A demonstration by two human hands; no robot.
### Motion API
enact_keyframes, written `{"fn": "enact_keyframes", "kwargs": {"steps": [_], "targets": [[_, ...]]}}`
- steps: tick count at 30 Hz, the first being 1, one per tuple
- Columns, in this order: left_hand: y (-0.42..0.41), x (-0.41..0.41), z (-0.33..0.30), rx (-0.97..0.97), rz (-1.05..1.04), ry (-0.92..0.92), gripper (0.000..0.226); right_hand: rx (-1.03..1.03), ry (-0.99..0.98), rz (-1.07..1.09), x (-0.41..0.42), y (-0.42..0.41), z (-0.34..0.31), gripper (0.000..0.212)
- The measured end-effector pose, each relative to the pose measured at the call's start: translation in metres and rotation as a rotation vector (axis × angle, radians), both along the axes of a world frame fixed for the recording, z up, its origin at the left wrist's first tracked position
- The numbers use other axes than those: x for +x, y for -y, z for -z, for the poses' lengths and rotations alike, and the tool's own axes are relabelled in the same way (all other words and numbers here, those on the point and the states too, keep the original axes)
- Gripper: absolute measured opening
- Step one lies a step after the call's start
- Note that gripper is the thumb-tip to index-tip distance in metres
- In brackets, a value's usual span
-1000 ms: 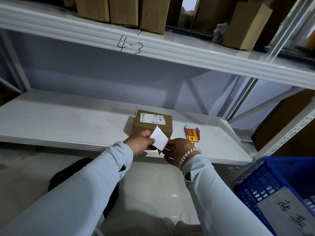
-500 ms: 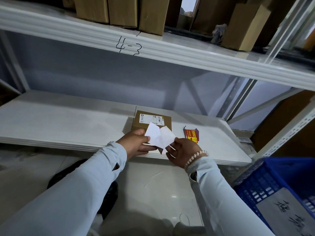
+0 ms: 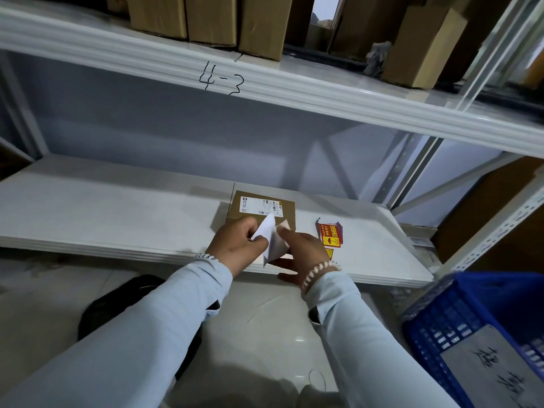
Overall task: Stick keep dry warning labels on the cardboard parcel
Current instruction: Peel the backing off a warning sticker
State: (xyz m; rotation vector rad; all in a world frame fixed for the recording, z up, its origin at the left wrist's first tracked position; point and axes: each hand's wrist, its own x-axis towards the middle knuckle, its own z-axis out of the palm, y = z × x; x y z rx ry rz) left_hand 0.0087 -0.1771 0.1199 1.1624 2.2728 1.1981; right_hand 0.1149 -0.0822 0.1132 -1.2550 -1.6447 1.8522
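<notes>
A small brown cardboard parcel with a white shipping label lies on the white shelf. Just in front of it, my left hand pinches a white backing sheet by its upper part. My right hand grips the lower, folded part of the same white sheet, whose printed side is hidden from me. A stack of red and yellow keep dry labels rests on the shelf right of my right hand.
An upper shelf marked "4-3" carries several cardboard boxes. A blue plastic crate with a handwritten sheet stands at the lower right. A black object lies on the tiled floor under my left arm.
The white sheet went from one flat piece to spread apart, then folded and bent between my hands. Both hands shifted slightly toward the parcel.
</notes>
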Motion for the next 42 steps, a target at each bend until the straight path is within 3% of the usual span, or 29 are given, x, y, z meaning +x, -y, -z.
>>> {"fn": "enact_keyframes", "kwargs": {"steps": [2, 5, 7, 10, 15, 19, 24, 34, 42], "targets": [[-0.002, 0.002, 0.0, -0.002, -0.019, 0.034, 0.028, 0.1, 0.026, 0.039, -0.003, 0.001, 0.001, 0.009], [-0.002, 0.003, -0.001, -0.006, -0.03, 0.249, 0.017, 0.252, 0.023, 0.03, -0.004, 0.001, 0.002, 0.014], [-0.001, 0.003, -0.001, 0.017, -0.047, 0.412, 0.031, 0.319, 0.015, -0.01, -0.005, 0.003, 0.0, 0.018], [-0.001, -0.001, 0.002, -0.005, -0.096, 0.415, 0.024, 0.337, 0.047, -0.044, -0.006, 0.002, 0.005, 0.019], [-0.001, -0.006, 0.003, 0.076, -0.19, 0.687, 0.018, 0.007, -0.046, 0.042, -0.005, -0.004, 0.009, 0.009], [0.0, -0.011, 0.002, 0.169, -0.229, 0.863, 0.025, -0.199, -0.157, 0.086, 0.0, -0.006, 0.007, 0.018], [0.0, -0.016, 0.005, 0.168, -0.239, 0.852, 0.03, -0.302, -0.2, 0.08, 0.0, -0.007, 0.008, 0.019], [-0.001, -0.02, 0.006, 0.195, -0.279, 0.798, 0.016, -0.38, -0.236, 0.123, 0.002, -0.007, 0.004, 0.007], [-0.003, -0.019, 0.01, 0.266, -0.338, 0.871, 0.015, -0.419, -0.272, 0.187, 0.0, -0.007, 0.004, 0.004]]}}
